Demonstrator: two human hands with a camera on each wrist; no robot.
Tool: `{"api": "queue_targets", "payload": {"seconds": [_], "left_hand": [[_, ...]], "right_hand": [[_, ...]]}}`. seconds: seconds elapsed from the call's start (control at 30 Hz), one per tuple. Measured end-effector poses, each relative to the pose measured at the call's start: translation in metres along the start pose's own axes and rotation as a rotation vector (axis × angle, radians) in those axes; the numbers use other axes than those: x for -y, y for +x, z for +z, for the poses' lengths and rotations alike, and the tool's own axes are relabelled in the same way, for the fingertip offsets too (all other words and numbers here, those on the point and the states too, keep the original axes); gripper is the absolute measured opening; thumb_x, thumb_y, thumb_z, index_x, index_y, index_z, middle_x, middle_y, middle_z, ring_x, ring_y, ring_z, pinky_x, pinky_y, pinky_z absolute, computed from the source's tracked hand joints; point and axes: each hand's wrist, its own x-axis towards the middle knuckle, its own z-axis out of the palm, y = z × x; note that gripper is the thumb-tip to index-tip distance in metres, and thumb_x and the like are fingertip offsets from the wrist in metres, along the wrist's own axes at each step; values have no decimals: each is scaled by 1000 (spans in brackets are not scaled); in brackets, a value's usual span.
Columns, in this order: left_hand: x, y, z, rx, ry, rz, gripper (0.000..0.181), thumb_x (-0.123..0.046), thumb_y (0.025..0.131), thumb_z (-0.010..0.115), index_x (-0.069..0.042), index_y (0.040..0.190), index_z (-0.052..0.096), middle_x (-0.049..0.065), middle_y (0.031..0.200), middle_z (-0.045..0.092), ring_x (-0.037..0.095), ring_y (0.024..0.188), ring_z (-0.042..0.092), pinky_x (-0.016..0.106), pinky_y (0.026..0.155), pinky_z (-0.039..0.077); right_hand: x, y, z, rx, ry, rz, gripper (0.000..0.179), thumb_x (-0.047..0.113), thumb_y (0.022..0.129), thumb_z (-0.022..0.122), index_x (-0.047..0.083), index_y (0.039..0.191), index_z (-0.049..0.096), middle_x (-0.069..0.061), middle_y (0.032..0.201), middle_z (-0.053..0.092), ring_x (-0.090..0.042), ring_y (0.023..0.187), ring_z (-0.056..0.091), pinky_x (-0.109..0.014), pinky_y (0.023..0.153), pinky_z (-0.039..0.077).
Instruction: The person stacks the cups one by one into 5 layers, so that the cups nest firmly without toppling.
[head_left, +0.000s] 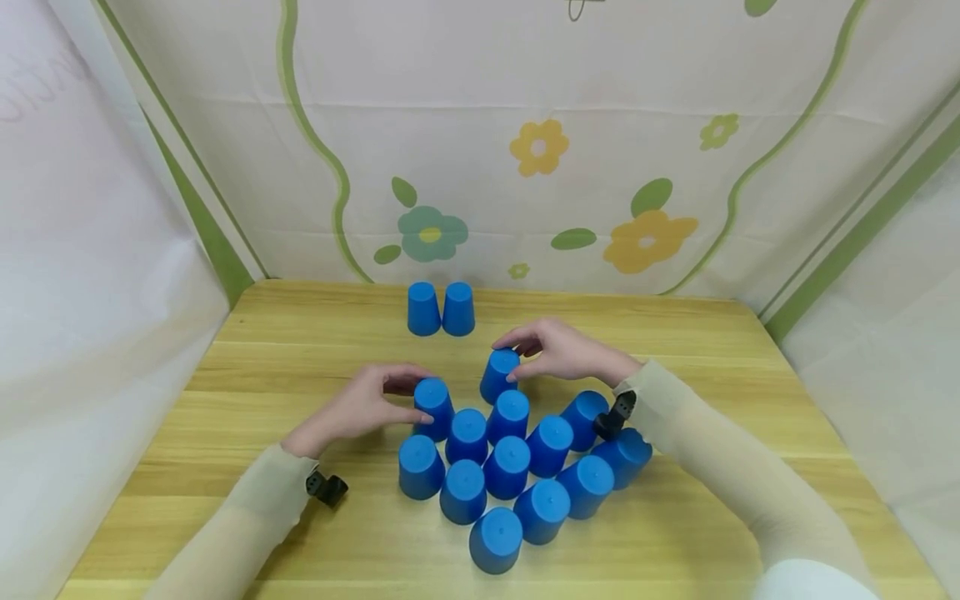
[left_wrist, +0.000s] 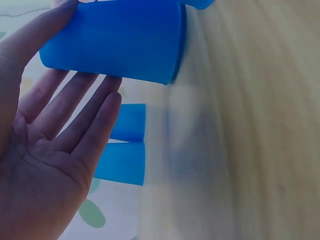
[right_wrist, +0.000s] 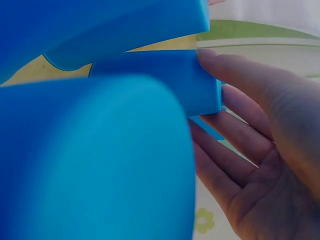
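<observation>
Upside-down blue plastic cups are grouped on the wooden table. My left hand point(head_left: 367, 404) grips the cup point(head_left: 432, 410) at the group's left corner, thumb on the near side and fingers behind. In the left wrist view that cup point(left_wrist: 120, 40) lies between thumb and fingers; whether its rim touches the table I cannot tell. With thumb and fingers my right hand point(head_left: 566, 350) holds the farthest cup point(head_left: 498, 379) of the group by its upper part. The right wrist view shows this cup point(right_wrist: 155, 82) partly hidden by a nearer, blurred cup point(right_wrist: 110, 165).
Two more inverted cups point(head_left: 423, 310) stand side by side near the table's point(head_left: 315, 325) back edge. Several others, including a front cup point(head_left: 496, 542), stand close together between the forearms. The right wrist's camera point(head_left: 617, 417) is just above the right-hand cups. A flowered cloth point(head_left: 480, 100) hangs behind.
</observation>
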Motion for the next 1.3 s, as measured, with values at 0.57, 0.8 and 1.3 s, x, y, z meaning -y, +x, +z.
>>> {"api": "queue_targets", "payload": {"seconds": [0.57, 0.8, 1.3], "left_hand": [[-34, 67, -15, -140, 92, 31, 55, -44, 82, 86, -22, 129, 69, -7, 122, 68, 18, 113, 64, 47, 98, 53], [-46, 102, -19, -172, 75, 140, 53, -33, 84, 87, -14, 130, 68, -1, 119, 70, 18, 107, 67, 44, 95, 54], [-51, 166, -27, -243, 169, 100, 51, -29, 84, 87, -8, 125, 66, 3, 116, 69, 19, 104, 66, 37, 94, 54]], "right_hand": [[-8, -12, -2, -38, -21, 10, 46, 22, 89, 83, 10, 131, 69, 0, 125, 69, -16, 107, 68, -34, 94, 55], [-8, -16, -5, -30, -27, 16, 47, 21, 89, 83, 6, 131, 68, -1, 124, 69, -17, 106, 68, -36, 95, 55], [-5, -18, -6, -29, -32, 21, 46, 21, 88, 83, 7, 130, 69, -1, 122, 70, -15, 104, 68, -35, 93, 55]]}}
